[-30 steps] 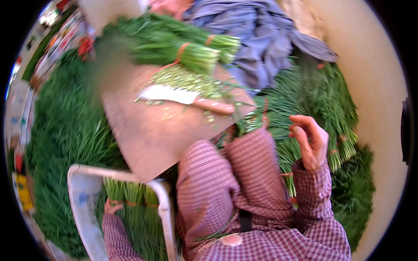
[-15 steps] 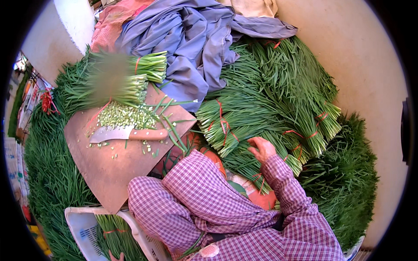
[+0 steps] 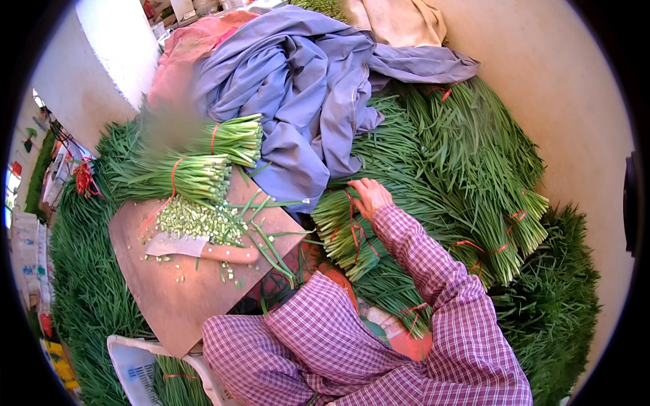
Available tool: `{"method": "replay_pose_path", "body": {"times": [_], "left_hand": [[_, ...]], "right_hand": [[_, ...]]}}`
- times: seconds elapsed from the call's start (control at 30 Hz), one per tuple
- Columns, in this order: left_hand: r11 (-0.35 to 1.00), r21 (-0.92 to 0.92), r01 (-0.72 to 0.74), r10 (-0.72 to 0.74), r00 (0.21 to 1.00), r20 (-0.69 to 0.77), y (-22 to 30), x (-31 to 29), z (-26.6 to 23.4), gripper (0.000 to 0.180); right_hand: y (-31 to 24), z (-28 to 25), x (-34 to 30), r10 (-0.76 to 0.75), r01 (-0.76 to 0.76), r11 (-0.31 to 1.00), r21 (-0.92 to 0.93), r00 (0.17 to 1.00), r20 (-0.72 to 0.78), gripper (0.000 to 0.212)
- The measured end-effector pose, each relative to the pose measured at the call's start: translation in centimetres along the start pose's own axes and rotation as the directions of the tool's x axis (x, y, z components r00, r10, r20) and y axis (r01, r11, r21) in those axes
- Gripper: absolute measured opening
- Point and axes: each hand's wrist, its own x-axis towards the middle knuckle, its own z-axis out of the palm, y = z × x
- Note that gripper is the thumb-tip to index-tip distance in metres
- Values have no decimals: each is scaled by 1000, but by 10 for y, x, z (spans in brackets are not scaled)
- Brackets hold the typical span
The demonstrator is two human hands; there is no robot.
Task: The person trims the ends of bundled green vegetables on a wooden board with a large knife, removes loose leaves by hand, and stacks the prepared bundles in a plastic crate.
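My right hand (image 3: 369, 196) reaches forward over my knee onto a chive bundle (image 3: 338, 227) at the near edge of a big pile of tied bundles (image 3: 467, 169). Its fingers curl at the bundle's red tie. My left hand is out of view; only its checked sleeve (image 3: 244, 352) shows at the bottom. To the left lies a wooden cutting board (image 3: 162, 298) with a cleaver (image 3: 196, 249) flat on it, a heap of cut stem ends (image 3: 203, 220) and two tied bundles (image 3: 196, 176) at its far edge.
A crumpled blue cloth (image 3: 298, 101) lies behind the board, with pink and beige cloths beyond. Loose chives (image 3: 81, 291) cover the ground on the left. A white plastic basket (image 3: 132, 369) with chives stands at the lower left. Tan floor (image 3: 575, 101) runs along the right.
The view has swung right and up. My right hand has moved from beside my knee forward onto the pile and now closes at a bundle's red tie. My left hand has dropped out of view.
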Motion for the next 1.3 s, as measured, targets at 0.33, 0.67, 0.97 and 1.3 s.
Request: {"method": "replay_pose_path", "body": {"times": [0.33, 0.67, 0.97, 1.3], "left_hand": [[909, -220, -353, 396, 898, 192, 172, 32, -29, 57], [-8, -713, -701, 899, -317, 302, 496, -15, 224, 28], [-342, -556, -757, 813, -535, 229, 557, -9, 374, 54], [-51, -180, -982, 816, -145, 560, 527, 87, 449, 100]], "right_hand": [[-33, -4, 111, 529, -412, 623, 665, 848, 30, 97], [-142, -72, 228, 169, 161, 626, 763, 927, -334, 34], [-84, -125, 216, -367, 399, 761, 512, 915, -167, 31], [-29, -143, 142, -383, 72, 767, 637, 849, 365, 29]]}}
